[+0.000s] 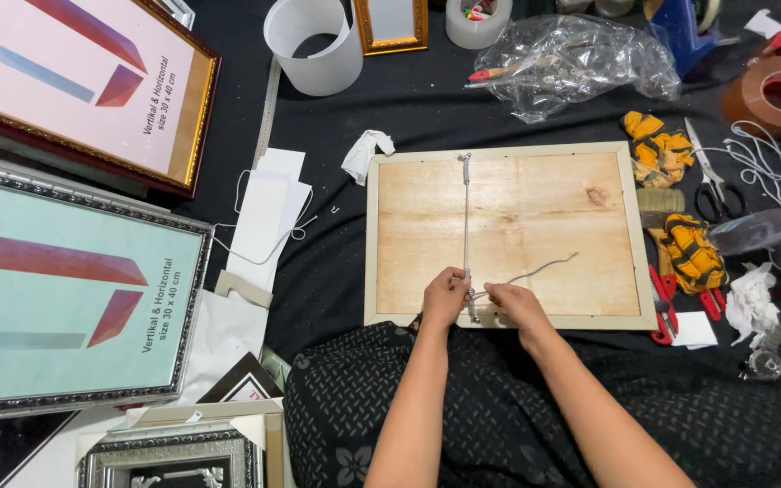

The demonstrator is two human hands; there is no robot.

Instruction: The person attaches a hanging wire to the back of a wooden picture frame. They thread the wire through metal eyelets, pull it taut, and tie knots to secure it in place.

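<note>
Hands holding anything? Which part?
Both the left hand and the right hand pinch the white cord at its near end, by the frame back's lower edge.

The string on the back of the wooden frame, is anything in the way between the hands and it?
No. Both hands already touch the string at the frame's near edge: the left hand pinches it and the right hand holds the loose end. Nothing lies between them.
</note>
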